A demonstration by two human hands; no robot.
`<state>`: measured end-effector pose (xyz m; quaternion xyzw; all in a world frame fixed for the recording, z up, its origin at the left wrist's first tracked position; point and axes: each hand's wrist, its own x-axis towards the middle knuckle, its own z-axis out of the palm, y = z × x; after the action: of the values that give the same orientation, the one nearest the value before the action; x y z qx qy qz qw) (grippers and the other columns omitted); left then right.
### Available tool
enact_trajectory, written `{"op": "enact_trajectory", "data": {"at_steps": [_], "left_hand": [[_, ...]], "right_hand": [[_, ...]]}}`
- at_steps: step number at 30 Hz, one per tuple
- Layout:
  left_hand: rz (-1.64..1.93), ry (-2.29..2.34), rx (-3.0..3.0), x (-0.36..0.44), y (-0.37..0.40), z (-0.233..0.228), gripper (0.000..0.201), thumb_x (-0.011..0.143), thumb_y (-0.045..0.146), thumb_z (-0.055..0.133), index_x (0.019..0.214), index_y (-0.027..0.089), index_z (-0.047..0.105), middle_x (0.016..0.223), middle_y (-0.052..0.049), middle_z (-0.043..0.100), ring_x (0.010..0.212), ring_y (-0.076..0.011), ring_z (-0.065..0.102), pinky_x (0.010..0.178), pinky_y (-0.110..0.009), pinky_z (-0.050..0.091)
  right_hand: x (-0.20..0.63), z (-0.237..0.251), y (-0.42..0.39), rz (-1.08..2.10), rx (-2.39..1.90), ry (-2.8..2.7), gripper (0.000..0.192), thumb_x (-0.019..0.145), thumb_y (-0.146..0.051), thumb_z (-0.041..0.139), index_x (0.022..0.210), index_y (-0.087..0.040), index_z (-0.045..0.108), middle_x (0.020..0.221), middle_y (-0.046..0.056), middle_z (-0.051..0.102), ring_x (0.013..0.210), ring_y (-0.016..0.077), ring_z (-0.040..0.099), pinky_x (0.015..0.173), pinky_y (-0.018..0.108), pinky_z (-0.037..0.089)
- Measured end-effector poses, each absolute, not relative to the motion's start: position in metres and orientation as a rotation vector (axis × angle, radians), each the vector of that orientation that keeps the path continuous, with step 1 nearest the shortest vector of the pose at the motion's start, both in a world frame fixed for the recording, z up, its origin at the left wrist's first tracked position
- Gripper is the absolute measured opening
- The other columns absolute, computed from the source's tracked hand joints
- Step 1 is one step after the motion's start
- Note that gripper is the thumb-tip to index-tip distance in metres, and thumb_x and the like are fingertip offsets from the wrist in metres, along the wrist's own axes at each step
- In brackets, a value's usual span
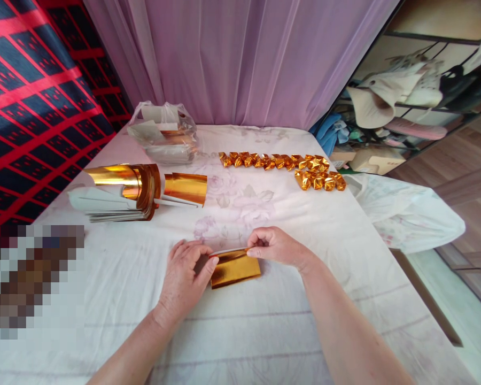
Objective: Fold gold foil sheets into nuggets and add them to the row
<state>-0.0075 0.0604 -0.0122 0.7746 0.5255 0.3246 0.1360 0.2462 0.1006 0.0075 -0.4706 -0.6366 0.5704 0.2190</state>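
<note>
A folded sheet of gold foil paper (237,270) rests on the cloth-covered table in front of me, its far edge turned up and showing white. My left hand (190,267) pinches the left end of that far edge between thumb and fingers. At the right end, my right hand (270,246) grips the same edge, thumb on the gold side and fingers curled behind. Beyond my left hand lies a stack of gold foil sheets (147,190), curled and partly showing white backs. Folded gold paper pieces (274,160) stand in a row farther back, with a shorter row (320,181) nearer.
A clear plastic bag (164,133) of paper sheets sits at the back left. Purple curtains (240,59) hang behind the table (240,342). To the right are a shoe rack (417,107) and a white plastic bag (412,211) beside the table edge. A blurred patch covers the left.
</note>
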Motion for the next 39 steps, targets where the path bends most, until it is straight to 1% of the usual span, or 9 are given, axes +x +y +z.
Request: {"op": "enact_trajectory", "data": {"at_steps": [5, 11, 17, 22, 28, 35, 39], "left_hand": [[0.985, 1.528, 2.112, -0.0071, 0.0599, -0.0127, 0.016, 0.087, 0.038, 0.057, 0.081, 0.024, 0.061, 0.078, 0.002, 0.068, 0.076, -0.019, 0.064, 0.101, -0.048, 0.04], [1.016, 1.543, 1.998, -0.0061, 0.0591, -0.0155, 0.017, 0.085, 0.039, 0.058, 0.076, 0.025, 0.059, 0.07, 0.005, 0.067, 0.066, -0.0148, 0.062, 0.107, -0.048, 0.035], [1.034, 1.555, 1.946, -0.0055, 0.0597, -0.0152, 0.018, 0.085, 0.04, 0.058, 0.075, 0.025, 0.059, 0.068, 0.006, 0.067, 0.064, -0.0142, 0.061, 0.109, -0.048, 0.035], [1.043, 1.559, 1.937, -0.0058, 0.0593, -0.0148, 0.018, 0.085, 0.04, 0.058, 0.075, 0.025, 0.06, 0.068, 0.005, 0.066, 0.065, -0.0149, 0.062, 0.108, -0.05, 0.036], [1.032, 1.553, 1.94, -0.0066, 0.0591, -0.0139, 0.018, 0.085, 0.04, 0.057, 0.075, 0.025, 0.06, 0.069, 0.005, 0.067, 0.068, -0.0152, 0.062, 0.108, -0.051, 0.037], [1.04, 1.553, 1.931, -0.0057, 0.0601, -0.0129, 0.019, 0.084, 0.04, 0.058, 0.073, 0.024, 0.059, 0.066, 0.006, 0.064, 0.061, -0.0133, 0.059, 0.109, -0.052, 0.036], [1.036, 1.566, 1.929, -0.0054, 0.0599, -0.0131, 0.02, 0.084, 0.041, 0.057, 0.073, 0.024, 0.059, 0.066, 0.006, 0.065, 0.062, -0.0138, 0.06, 0.109, -0.051, 0.036]], "right_hand": [[0.2465, 0.0068, 0.101, 1.596, -1.302, -1.74, 0.02, 0.07, -0.037, 0.07, 0.072, -0.019, 0.062, 0.065, -0.004, 0.054, 0.061, 0.0111, 0.048, 0.062, 0.024, 0.04], [0.2471, 0.0069, 0.1007, 1.603, -1.297, -1.749, 0.019, 0.07, -0.036, 0.07, 0.074, -0.019, 0.063, 0.065, -0.005, 0.055, 0.061, 0.0106, 0.048, 0.061, 0.023, 0.04], [0.2492, 0.0109, 0.1003, 1.626, -1.304, -1.755, 0.018, 0.075, -0.037, 0.066, 0.077, -0.019, 0.066, 0.07, -0.003, 0.061, 0.066, 0.012, 0.053, 0.065, 0.025, 0.042], [0.2505, 0.0111, 0.1014, 1.627, -1.329, -1.749, 0.02, 0.073, -0.038, 0.068, 0.078, -0.019, 0.068, 0.073, -0.002, 0.066, 0.069, 0.0135, 0.056, 0.068, 0.026, 0.045], [0.2507, 0.0105, 0.102, 1.634, -1.342, -1.727, 0.021, 0.072, -0.038, 0.069, 0.078, -0.019, 0.069, 0.073, -0.001, 0.067, 0.069, 0.0133, 0.058, 0.069, 0.026, 0.046], [0.2503, 0.007, 0.102, 1.618, -1.354, -1.717, 0.022, 0.071, -0.039, 0.07, 0.078, -0.018, 0.069, 0.073, -0.001, 0.067, 0.069, 0.0135, 0.058, 0.069, 0.026, 0.046], [0.2501, 0.0058, 0.102, 1.611, -1.359, -1.701, 0.02, 0.071, -0.038, 0.07, 0.077, -0.018, 0.07, 0.073, -0.001, 0.067, 0.068, 0.0135, 0.058, 0.068, 0.026, 0.046]]}}
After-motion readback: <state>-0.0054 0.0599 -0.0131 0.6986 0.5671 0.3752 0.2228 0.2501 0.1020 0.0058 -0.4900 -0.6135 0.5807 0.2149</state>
